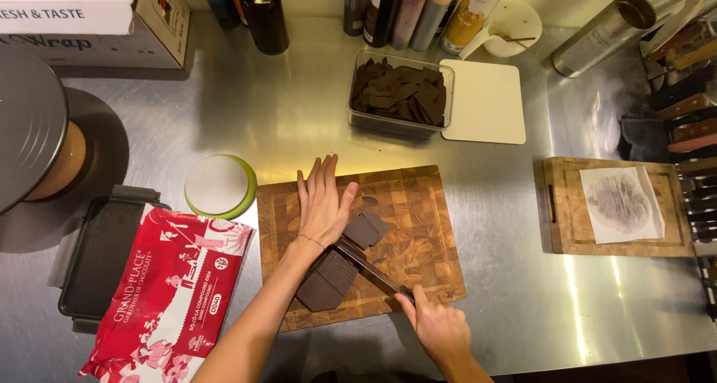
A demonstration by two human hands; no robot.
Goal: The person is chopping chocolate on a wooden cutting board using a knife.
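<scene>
Head view, the only one: your left hand (323, 202) lies flat, fingers straight and close together, thumb out to the side, palm pressing down on the spine of a long knife (367, 266) near its tip. Your right hand (439, 328) is closed in a fist around the knife handle at the near edge of the wooden cutting board (418, 218). The blade runs diagonally from that handle up toward your left palm, and it sits across a dark chocolate slab (328, 280) lying on the board's near left part. Beyond the blade, cut chocolate pieces (366, 230) lie just beside your left thumb, touching the slab line. Left of the board, a red and white chocolate wrapper (172, 293) lies over a black tray (97, 260), with a round green-rimmed lid (219, 186) just behind it. Behind the board, a clear container (400, 93) holds chopped chocolate, and a white square lid (485, 101) is touching its right side. Dark bottles (263, 13) stand along the back edge. To the right, well apart, a second smaller wooden board (560, 226) carries a stained sheet of paper (621, 204). Everything rests on the steel counter (299, 121). Knife handles at the far right edge, too cut off to tell more.
</scene>
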